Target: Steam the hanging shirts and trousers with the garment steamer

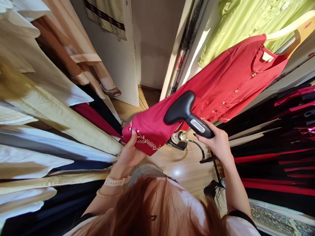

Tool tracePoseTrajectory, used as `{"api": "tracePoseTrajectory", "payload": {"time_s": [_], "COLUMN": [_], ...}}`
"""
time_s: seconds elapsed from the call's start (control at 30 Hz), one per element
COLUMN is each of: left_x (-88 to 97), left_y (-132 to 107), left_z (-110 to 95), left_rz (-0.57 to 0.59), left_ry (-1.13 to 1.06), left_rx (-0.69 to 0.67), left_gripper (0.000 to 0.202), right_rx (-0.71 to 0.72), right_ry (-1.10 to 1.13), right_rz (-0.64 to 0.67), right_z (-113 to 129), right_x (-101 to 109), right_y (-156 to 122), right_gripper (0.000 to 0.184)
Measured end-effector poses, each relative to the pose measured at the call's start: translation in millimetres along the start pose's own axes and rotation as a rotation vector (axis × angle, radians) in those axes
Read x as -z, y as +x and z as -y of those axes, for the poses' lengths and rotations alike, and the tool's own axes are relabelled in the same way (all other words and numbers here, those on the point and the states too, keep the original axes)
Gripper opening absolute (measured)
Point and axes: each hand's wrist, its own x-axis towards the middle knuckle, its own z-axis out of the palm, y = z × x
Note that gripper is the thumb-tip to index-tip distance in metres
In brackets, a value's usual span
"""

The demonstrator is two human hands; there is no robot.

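A red buttoned shirt (pixel 221 78) hangs on a wooden hanger (pixel 283 34) at the right. One of its sleeves stretches toward me, ending in a cuff embroidered with pale leaves and flowers. My left hand (pixel 131 152) grips that cuff, thumb on top and the other fingers hidden beneath. In my right hand (pixel 216 141) is the handle of a black garment steamer head (pixel 180 106), which lies over the sleeve; its underside is hidden, so contact with the cloth cannot be judged. The steamer's base (pixel 177 139) stands on the floor below.
Light-coloured garments (pixel 49 111) line the left side. Dark and red clothes (pixel 270 157) hang close on the right, with a lime green garment (pixel 221 29) behind the shirt. A black hose (pixel 199 147) runs above the wooden floor (pixel 189 167). A white door (pixel 120 65) stands ahead.
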Motion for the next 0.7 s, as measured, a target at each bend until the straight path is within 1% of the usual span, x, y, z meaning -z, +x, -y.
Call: {"api": "tracePoseTrajectory", "payload": {"time_s": [0.1, 0.13, 0.2, 0.27, 0.37, 0.5, 0.6, 0.7], "left_x": [1.5, 1.9, 2.2, 1.6, 0.8, 3.5, 5.5, 4.1], "left_y": [1, 2, 3, 4, 5, 6, 7, 6], "left_z": [-1, -1, -1, -1, 1, 1, -1, -3], "left_rz": [0.039, 0.048, 0.044, 0.013, -0.019, -0.017, -0.014, -0.018], "left_ry": [0.018, 0.028, 0.047, 0.061, 0.059, 0.051, 0.014, -0.009], "left_rx": [0.001, -0.006, -0.018, -0.015, -0.004, -0.003, 0.034, 0.052], "left_gripper": [0.048, 0.048, 0.048, 0.049, 0.049, 0.05, 0.052, 0.052], "right_rx": [-0.045, -0.048, -0.037, -0.028, -0.049, -0.007, -0.028, -0.025], "right_ry": [0.023, 0.038, 0.067, 0.097, 0.134, 0.203, 0.201, 0.203], "right_rz": [-0.118, -0.122, -0.049, 0.019, -0.044, -0.005, -0.019, -0.007], "right_z": [1, 1, 2, 3, 4, 4, 5, 6], "right_x": [-9, -13, -21, -28, -35, -41, -43, -45], "right_y": [-3, -5, -8, -12, -15, -16, -18, -19], "right_gripper": [0.061, 0.061, 0.06, 0.06, 0.06, 0.054, 0.054, 0.054]}}
